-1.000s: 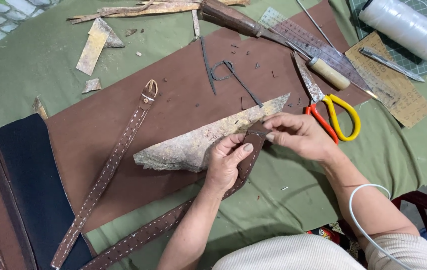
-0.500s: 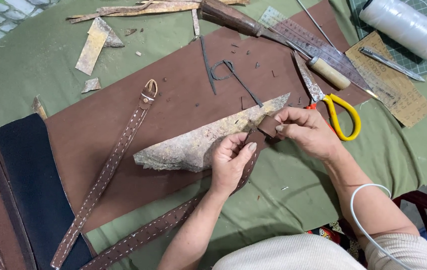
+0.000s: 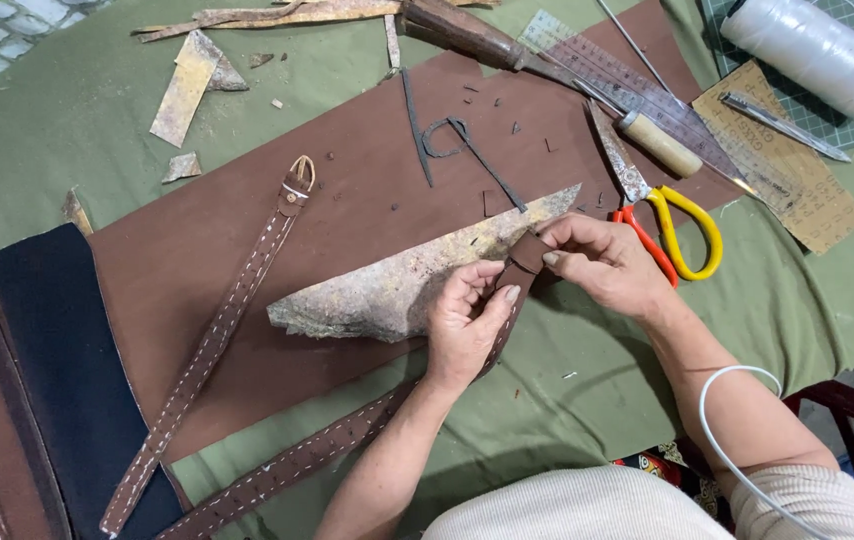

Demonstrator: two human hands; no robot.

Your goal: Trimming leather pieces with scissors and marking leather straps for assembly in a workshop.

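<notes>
From my head camera, both my hands were pinched on the brown leather strap (image 3: 347, 445), my right hand (image 3: 602, 262) at its upper end beside the rough pale hide scrap (image 3: 407, 285), my left hand (image 3: 464, 325) just below, the strap running down-left.

- I see a long brown leather strap (image 3: 347, 440) with pale stitching along both edges; it runs diagonally from the near left up to the middle of the scene, lying on the green cloth and the brown leather sheet.
- Its far end (image 3: 525, 255) is a plain, darker brown tip, lifted slightly off the surface and pinched between fingers of both hands.
- Under that tip lies a rough, mottled grey-tan scrap of hide (image 3: 417, 280), a long wedge tapering to a point at the far right, flat on the brown sheet with its near edge ragged. The strap crosses its right part.
</notes>
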